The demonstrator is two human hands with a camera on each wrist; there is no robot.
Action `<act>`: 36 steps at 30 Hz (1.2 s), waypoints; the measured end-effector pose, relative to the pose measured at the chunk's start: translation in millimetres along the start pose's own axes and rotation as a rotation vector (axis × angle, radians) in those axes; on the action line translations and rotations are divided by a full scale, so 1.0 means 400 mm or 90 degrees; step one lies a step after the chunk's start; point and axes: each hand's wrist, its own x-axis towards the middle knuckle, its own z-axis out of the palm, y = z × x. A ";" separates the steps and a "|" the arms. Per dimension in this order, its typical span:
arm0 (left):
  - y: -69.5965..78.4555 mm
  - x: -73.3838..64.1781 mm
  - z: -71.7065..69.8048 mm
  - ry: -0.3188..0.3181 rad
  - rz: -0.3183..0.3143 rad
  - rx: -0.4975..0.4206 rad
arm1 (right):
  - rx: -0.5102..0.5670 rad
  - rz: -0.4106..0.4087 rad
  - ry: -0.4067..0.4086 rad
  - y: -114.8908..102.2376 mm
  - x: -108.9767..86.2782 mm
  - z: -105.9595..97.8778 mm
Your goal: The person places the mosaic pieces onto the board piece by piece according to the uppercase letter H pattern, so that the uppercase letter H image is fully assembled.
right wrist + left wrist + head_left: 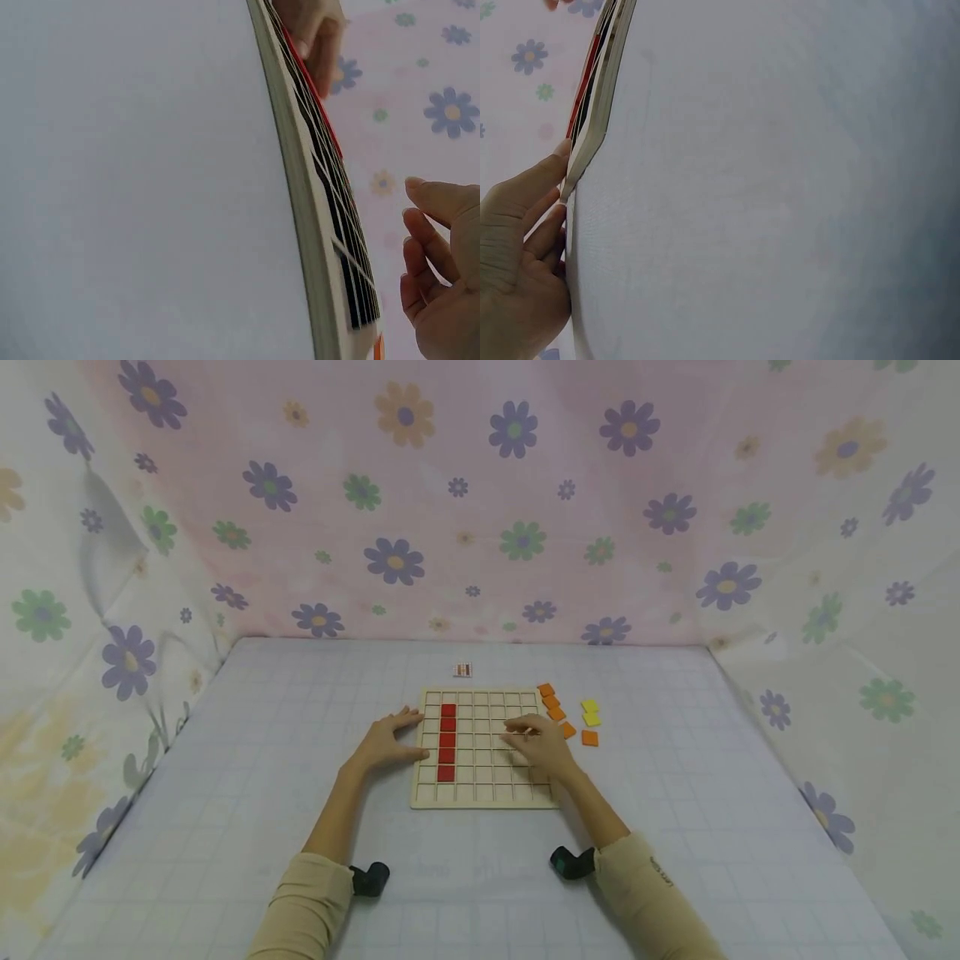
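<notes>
A wooden grid board (483,768) lies flat on the table, with several red square tiles (447,740) in one column near its left side. My left hand (385,739) rests at the board's left edge, thumb and fingers spread apart. In the left wrist view its thumb (549,174) touches the board's edge. Over the right part of the grid hovers my right hand (542,746), fingers loosely bent. The right wrist view shows a gap between thumb and fingertips of this hand (450,259), with nothing in it.
Several orange tiles (556,713) lie along and beyond the board's right edge, partly behind the right hand. Two yellow tiles (591,719) lie further right. Behind the board is a small printed card (462,670). Flowered cloth (465,510) walls in the table's back and sides.
</notes>
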 end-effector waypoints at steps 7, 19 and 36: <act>0.002 -0.006 -0.001 0.001 0.007 0.000 | -0.043 0.109 0.130 0.098 -0.005 -0.133; 0.002 -0.008 -0.001 -0.002 0.010 -0.009 | -0.111 0.288 0.123 0.193 -0.021 -0.238; -0.003 -0.004 0.000 0.006 0.029 -0.010 | -0.199 0.350 0.111 0.180 0.014 -0.213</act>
